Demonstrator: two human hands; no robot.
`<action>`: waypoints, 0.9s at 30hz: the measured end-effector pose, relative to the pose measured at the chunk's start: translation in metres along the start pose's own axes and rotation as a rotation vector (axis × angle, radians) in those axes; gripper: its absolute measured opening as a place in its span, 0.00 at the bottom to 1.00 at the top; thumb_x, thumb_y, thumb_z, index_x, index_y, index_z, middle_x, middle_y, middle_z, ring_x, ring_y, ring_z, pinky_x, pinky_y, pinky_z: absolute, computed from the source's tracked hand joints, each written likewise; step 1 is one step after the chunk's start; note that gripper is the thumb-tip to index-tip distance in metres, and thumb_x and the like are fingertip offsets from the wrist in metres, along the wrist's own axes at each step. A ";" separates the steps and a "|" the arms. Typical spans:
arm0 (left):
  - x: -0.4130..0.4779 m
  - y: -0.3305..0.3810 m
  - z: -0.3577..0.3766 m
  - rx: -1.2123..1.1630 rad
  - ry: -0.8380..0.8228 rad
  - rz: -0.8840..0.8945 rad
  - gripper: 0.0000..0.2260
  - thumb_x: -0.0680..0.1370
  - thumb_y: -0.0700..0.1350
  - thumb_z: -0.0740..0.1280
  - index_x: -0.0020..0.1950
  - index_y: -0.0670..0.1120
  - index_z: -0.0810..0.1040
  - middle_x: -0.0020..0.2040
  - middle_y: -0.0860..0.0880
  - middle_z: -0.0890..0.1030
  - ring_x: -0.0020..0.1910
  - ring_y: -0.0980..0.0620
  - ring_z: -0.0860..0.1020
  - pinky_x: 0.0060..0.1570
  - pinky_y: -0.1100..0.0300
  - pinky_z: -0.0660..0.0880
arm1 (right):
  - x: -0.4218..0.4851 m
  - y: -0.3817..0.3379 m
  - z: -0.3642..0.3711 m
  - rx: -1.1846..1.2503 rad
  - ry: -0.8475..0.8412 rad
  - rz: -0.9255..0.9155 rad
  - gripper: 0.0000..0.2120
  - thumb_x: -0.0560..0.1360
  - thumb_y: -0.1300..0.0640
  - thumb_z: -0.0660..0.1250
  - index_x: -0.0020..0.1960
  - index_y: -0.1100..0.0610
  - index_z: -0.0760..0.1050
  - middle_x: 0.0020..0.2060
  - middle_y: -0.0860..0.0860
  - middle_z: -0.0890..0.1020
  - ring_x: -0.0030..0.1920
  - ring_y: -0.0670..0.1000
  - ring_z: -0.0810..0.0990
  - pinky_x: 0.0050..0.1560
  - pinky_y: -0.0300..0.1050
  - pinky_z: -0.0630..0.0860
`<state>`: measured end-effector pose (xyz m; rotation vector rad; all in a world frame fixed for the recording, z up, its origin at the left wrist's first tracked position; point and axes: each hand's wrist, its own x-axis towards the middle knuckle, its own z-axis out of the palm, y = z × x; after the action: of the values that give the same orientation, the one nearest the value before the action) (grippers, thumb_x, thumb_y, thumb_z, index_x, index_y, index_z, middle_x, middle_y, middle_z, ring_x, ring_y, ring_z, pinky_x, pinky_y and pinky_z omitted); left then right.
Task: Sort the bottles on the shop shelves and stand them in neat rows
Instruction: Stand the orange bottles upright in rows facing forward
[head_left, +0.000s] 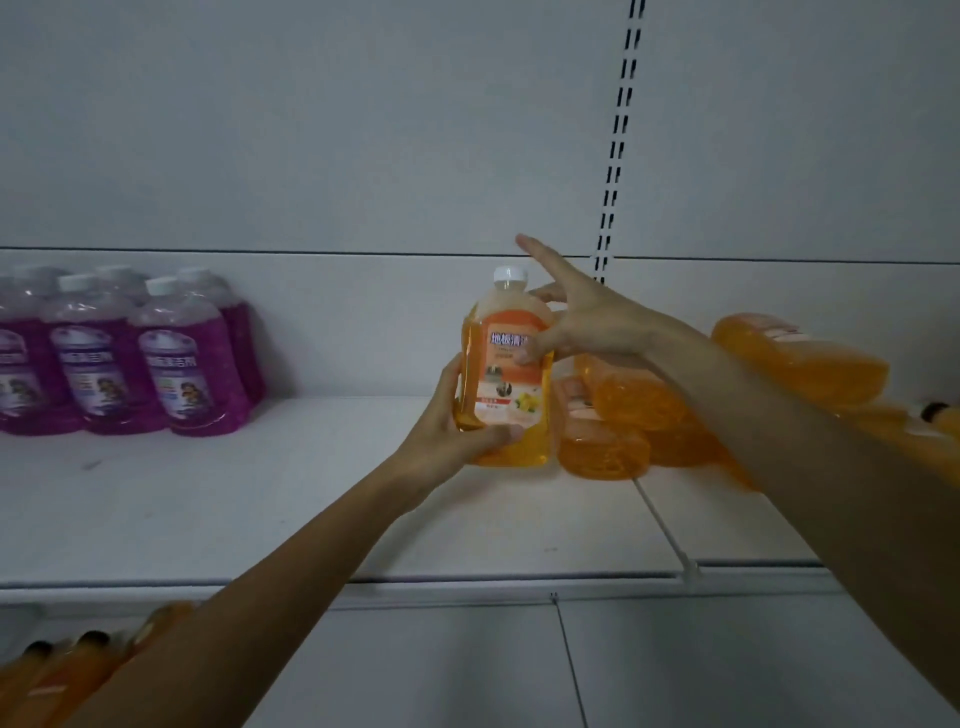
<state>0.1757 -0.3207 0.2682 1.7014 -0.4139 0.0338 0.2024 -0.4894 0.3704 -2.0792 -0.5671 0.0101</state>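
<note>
An orange bottle (511, 374) with a white cap and an orange label stands upright near the middle of the white shelf (260, 499). My left hand (457, 421) grips its lower left side, thumb across the front. My right hand (582, 317) holds the bottle's upper right side with the thumb on the label, while the index finger points up and away. Right of it, several orange bottles (634, 395) lie on their sides in a pile. At the far left, purple bottles (176, 358) with white caps stand in neat rows.
The shelf's front edge (467, 584) runs across the view, with a thin divider rail (665, 530) at the right. A slotted upright (618, 130) runs up the back wall. On the lower shelf at the bottom left are more orange bottles (57, 675) with dark caps.
</note>
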 end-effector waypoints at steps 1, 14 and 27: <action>-0.002 -0.005 -0.004 0.030 -0.008 -0.013 0.32 0.73 0.42 0.70 0.68 0.58 0.55 0.57 0.60 0.73 0.54 0.59 0.76 0.43 0.69 0.77 | 0.003 0.003 0.007 -0.026 -0.017 -0.023 0.47 0.66 0.69 0.74 0.73 0.41 0.55 0.54 0.47 0.72 0.53 0.49 0.77 0.41 0.40 0.81; -0.022 -0.036 -0.032 1.214 0.056 -0.102 0.25 0.78 0.59 0.56 0.70 0.46 0.63 0.65 0.46 0.71 0.62 0.47 0.69 0.62 0.53 0.66 | 0.059 0.031 0.054 -0.226 0.148 -0.228 0.39 0.66 0.68 0.75 0.69 0.48 0.62 0.58 0.49 0.71 0.48 0.43 0.75 0.36 0.26 0.74; -0.022 -0.037 -0.033 1.255 -0.002 -0.103 0.22 0.79 0.57 0.53 0.67 0.46 0.68 0.66 0.46 0.69 0.64 0.47 0.66 0.64 0.53 0.63 | 0.118 0.048 0.058 -0.450 0.271 -0.177 0.40 0.68 0.66 0.74 0.73 0.49 0.60 0.62 0.55 0.66 0.64 0.55 0.67 0.59 0.47 0.75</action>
<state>0.1729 -0.2796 0.2334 2.9530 -0.3072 0.2595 0.3140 -0.4175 0.3246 -2.3991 -0.6234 -0.5383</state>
